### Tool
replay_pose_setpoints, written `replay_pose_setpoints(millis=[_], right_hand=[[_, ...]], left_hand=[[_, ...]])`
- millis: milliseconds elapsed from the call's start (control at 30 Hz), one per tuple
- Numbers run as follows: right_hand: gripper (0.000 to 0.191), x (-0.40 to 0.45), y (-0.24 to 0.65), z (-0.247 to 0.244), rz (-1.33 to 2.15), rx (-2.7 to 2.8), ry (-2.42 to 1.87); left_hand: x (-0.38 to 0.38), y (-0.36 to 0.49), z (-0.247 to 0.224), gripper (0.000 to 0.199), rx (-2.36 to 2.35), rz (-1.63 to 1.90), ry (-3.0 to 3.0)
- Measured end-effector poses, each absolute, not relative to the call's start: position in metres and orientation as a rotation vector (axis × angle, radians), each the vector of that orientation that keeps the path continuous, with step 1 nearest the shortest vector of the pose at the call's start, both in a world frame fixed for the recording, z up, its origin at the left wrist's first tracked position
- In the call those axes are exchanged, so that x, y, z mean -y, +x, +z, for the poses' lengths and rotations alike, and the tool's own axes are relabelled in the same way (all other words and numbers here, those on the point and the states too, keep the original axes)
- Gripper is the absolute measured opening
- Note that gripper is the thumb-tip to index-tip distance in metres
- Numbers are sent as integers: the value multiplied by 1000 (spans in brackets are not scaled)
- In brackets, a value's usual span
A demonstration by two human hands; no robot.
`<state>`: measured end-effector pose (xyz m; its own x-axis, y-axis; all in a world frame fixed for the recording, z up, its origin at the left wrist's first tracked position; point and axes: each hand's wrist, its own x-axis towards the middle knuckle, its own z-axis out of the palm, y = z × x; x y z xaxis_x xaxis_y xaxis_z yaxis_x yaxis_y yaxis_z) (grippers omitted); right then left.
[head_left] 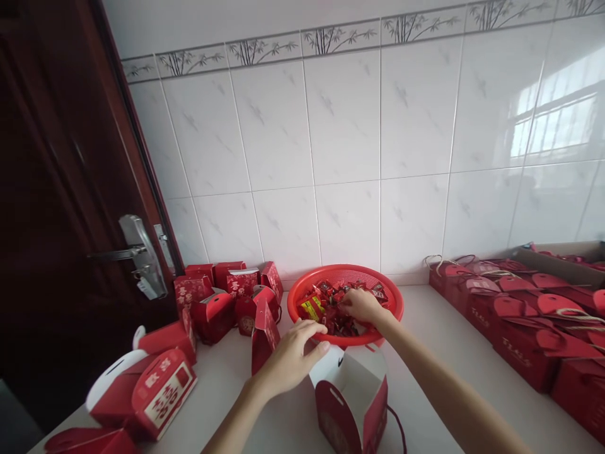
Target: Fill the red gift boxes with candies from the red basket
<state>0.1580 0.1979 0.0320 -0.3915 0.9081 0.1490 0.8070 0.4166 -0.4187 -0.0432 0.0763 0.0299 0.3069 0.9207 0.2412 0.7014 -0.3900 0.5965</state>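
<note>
A red plastic colander (397, 296) stands against the wall, filled with small wrapped candies (343, 325), mostly in dark red wrappers. My right hand (363, 307) reaches into it with curled fingers among the candies; whatever the fingertips hold is hidden. In front of the colander sits a red paper gift box (331, 410), its top open and its white inside showing. My left hand (295, 353) is beside the box's upper left edge, fingers stretched and thumb apart, holding nothing. I cannot tell whether the thumb touches the box flap.
Several red gift boxes (163, 394) stand on the left of the white counter (222, 403). Rows of folded red boxes with cord handles (510, 315) line the right, near a cardboard carton (553, 265). A dark wooden door (61, 157) is at left, before a tiled wall (345, 126).
</note>
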Motion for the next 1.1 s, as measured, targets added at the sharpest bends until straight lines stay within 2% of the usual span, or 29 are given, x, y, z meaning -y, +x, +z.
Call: replay_pose_setpoints(millis=[67, 167, 300, 400, 500, 600, 867, 1100], right_hand=[[24, -198, 161, 34, 454, 2240, -1410], [31, -194, 165, 36, 586, 2111, -1260], [35, -178, 168, 33, 1201, 1637, -809], [40, -163, 169, 32, 1435, 1440, -682], [41, -152, 169, 33, 1461, 1450, -652], [40, -148, 170, 34, 1409, 1455, -611], [42, -147, 167, 33, 1303, 1377, -651], [32, -158, 168, 35, 1435, 894, -579]], left_hand=[[-76, -43, 31, 38, -1447, 792, 2193], [-77, -43, 32, 37, -1442, 831, 2176], [-84, -44, 28, 38, -1434, 935, 2085], [-92, -38, 29, 47, -1391, 1065, 1945], [-102, -25, 33, 54, -1250, 1198, 1790], [-114, -9, 37, 48, -1084, 1262, 1730], [-142, 0, 32, 45, -939, 1212, 1701], [-170, -17, 28, 40, -1233, 1262, 1658]])
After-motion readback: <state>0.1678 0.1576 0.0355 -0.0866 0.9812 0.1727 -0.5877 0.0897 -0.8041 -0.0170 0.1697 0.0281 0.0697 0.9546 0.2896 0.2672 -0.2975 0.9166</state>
